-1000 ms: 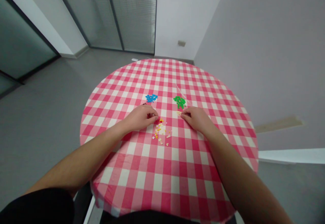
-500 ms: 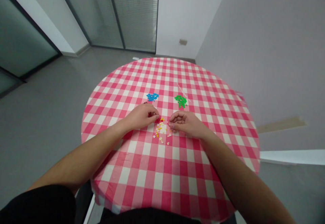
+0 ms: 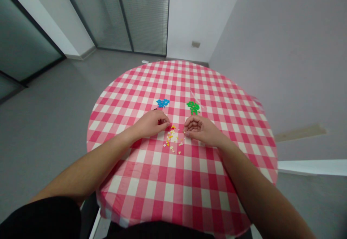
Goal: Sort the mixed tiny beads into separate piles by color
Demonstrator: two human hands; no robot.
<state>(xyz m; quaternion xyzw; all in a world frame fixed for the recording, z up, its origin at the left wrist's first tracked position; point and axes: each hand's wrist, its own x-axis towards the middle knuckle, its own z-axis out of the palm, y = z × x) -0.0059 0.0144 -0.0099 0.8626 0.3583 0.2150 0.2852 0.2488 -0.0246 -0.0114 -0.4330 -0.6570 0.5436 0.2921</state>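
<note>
My left hand (image 3: 153, 124) rests low over the checked cloth, left of a scatter of tiny yellow and white pieces (image 3: 171, 136). Its thumb and forefinger come together near a small red and yellow piece (image 3: 173, 127); whatever lies between them is too small to make out. On the other side of the scatter is my right hand (image 3: 202, 130), fingers curled. A tiny pale piece (image 3: 184, 132) shows at its thumb and fingertip, pinched there. Beyond the hands lie a heap of small blue pieces (image 3: 163, 103) and a heap of small green pieces (image 3: 193, 107).
A red and white checked cloth (image 3: 168, 192) covers the round table. A few dark pieces (image 3: 155, 109) show just behind my left hand. Glass partitions (image 3: 146, 15) and a wall with a socket plate (image 3: 195, 44) stand past the far edge.
My right hand has shifted slightly right and away from the yellow and white scatter, with a tiny pale piece now visible at its fingertips. My left hand has stayed almost still.
</note>
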